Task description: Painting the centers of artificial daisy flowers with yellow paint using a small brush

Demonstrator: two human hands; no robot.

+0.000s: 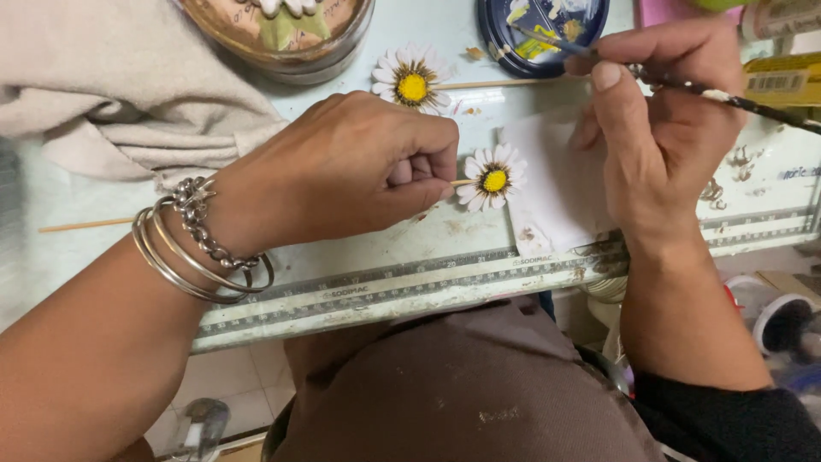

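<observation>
In the middle of the frame, the left hand (359, 171) pinches the thin wooden stick (81, 225) of a small white daisy with a yellow middle (493, 178). The right hand (663, 128) fingers pinch a thin dark paintbrush (753, 104). The petals look light and easy to break, so the stick looks like the safest place to hold.

Our L hand (342, 171) sits near centre, palm down, knuckles up, fingers curled into a loose fist w/ thumb and index pinched together at its 3 o'clock side, gripping tight. L forearm runs in from 8 o'clock, bare, wrist nearly straight. Our R hand (663, 137) is at 2 o'clock from the L, back of hand toward us, fingers bent and pointing to 10 o'clock, thumb pressed across them in a pen-type grip. R forearm comes up from 5 o'clock, wrist bent slightly inward. Hands are apart, not touching.
</observation>
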